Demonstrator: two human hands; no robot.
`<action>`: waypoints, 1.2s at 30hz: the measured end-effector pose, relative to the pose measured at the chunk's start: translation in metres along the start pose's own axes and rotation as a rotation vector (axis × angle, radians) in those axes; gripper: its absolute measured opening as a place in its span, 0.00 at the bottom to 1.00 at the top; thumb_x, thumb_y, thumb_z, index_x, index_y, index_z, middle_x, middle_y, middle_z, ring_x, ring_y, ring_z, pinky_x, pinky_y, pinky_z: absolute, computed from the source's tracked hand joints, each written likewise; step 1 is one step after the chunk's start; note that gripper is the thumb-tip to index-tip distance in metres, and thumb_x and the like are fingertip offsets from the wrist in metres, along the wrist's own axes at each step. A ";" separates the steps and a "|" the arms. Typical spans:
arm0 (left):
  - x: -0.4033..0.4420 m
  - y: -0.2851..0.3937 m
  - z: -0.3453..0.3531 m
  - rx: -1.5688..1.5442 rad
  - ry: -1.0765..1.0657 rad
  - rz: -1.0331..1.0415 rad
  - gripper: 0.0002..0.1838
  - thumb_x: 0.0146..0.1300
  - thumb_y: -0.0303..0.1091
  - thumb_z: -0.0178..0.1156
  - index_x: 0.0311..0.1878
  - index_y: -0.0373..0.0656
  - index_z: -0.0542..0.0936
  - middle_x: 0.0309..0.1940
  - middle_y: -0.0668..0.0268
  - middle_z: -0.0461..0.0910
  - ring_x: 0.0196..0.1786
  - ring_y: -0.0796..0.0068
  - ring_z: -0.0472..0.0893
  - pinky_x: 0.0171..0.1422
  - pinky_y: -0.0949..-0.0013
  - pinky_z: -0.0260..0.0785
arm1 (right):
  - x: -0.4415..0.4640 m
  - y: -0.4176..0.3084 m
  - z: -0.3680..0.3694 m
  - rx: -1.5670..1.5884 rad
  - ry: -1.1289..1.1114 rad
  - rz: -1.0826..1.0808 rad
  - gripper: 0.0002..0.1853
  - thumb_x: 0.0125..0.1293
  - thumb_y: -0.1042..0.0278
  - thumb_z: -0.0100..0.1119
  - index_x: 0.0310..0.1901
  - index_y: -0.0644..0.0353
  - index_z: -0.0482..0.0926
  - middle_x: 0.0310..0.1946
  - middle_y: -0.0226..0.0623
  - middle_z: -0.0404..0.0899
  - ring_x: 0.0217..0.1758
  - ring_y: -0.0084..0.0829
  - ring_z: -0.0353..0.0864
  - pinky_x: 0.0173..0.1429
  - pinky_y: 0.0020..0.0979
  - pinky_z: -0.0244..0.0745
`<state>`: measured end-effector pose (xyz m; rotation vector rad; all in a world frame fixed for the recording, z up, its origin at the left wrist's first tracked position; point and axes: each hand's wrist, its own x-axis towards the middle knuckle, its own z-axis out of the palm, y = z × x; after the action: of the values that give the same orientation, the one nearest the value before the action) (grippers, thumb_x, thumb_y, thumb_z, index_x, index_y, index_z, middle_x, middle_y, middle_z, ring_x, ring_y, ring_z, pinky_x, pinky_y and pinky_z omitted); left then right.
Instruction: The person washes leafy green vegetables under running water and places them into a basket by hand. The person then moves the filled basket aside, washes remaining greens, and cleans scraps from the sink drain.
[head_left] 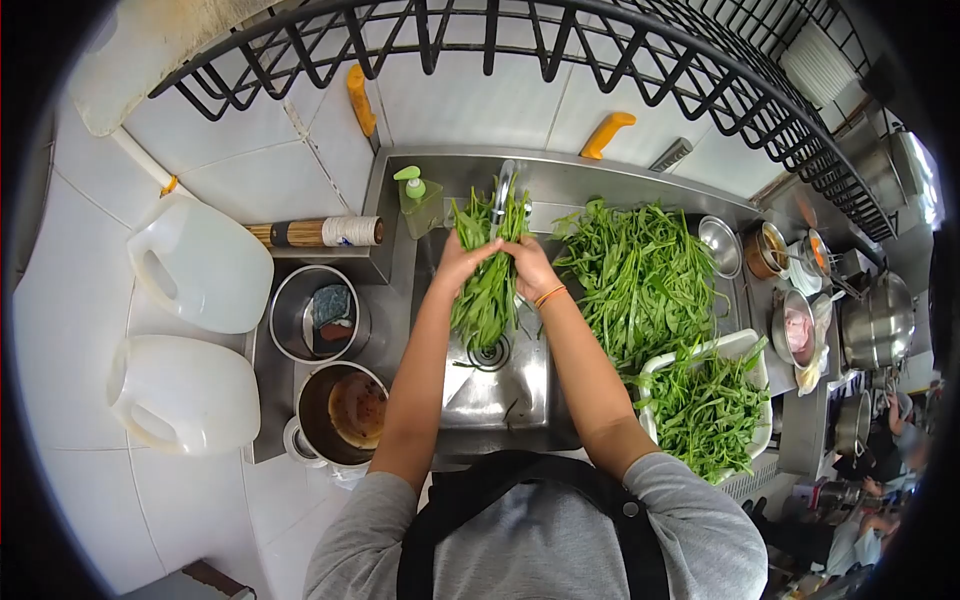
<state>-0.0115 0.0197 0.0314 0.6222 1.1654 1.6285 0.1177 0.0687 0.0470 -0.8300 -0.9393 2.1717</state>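
Observation:
A bunch of long-leaved greens (486, 310), looking like water spinach, hangs over the steel sink (495, 405). My left hand (462, 264) is closed round its left side, and my right hand (531, 266) grips it from the right, the two thumbs nearly meeting on top. The faucet (508, 178) stands right above the bunch; whether water runs is hard to make out. Below the leaf tips shows the drain (489, 353). To the right lies a big heap of the same greens (640, 270), and more fill a white basket (647, 415) nearer my body.
A green soap bottle (420, 205) stands at the sink's back left corner. Left are two steel pots (318, 270), a brush of bound sticks (320, 233) and two plastic jugs (200, 265). A black wire rack (490, 40) hangs overhead. Steel bowls (720, 247) sit right; people are beyond.

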 end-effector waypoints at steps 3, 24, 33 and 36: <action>0.004 -0.001 -0.007 0.069 -0.084 0.063 0.21 0.54 0.36 0.61 0.50 0.39 0.69 0.41 0.67 0.75 0.40 0.74 0.76 0.44 0.71 0.69 | -0.014 -0.014 0.003 0.148 0.145 -0.063 0.16 0.58 0.77 0.52 0.48 0.66 0.65 0.41 0.41 0.72 0.40 0.33 0.76 0.43 0.34 0.74; -0.013 -0.025 -0.020 -0.600 0.016 -0.268 0.17 0.60 0.41 0.53 0.48 0.42 0.73 0.40 0.65 0.77 0.40 0.70 0.78 0.44 0.66 0.71 | 0.003 -0.006 0.007 -0.470 0.012 -0.351 0.14 0.48 0.76 0.63 0.39 0.65 0.75 0.34 0.32 0.78 0.37 0.21 0.75 0.45 0.25 0.70; 0.007 0.011 0.009 0.815 -0.061 0.063 0.23 0.53 0.47 0.60 0.41 0.34 0.74 0.35 0.63 0.78 0.33 0.71 0.76 0.37 0.69 0.67 | -0.010 0.002 -0.006 -0.128 0.008 -0.016 0.34 0.45 0.70 0.69 0.54 0.64 0.63 0.48 0.38 0.69 0.53 0.30 0.68 0.54 0.33 0.66; 0.008 0.026 0.018 0.712 -0.164 -0.053 0.26 0.54 0.52 0.56 0.43 0.34 0.74 0.41 0.57 0.76 0.41 0.67 0.74 0.47 0.69 0.64 | -0.007 -0.001 -0.011 -0.147 -0.017 -0.012 0.33 0.46 0.69 0.69 0.54 0.63 0.63 0.47 0.36 0.71 0.50 0.30 0.71 0.52 0.32 0.68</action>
<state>-0.0106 0.0334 0.0617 1.1343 1.6214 1.0652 0.1308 0.0689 0.0439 -0.8734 -1.1205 2.1226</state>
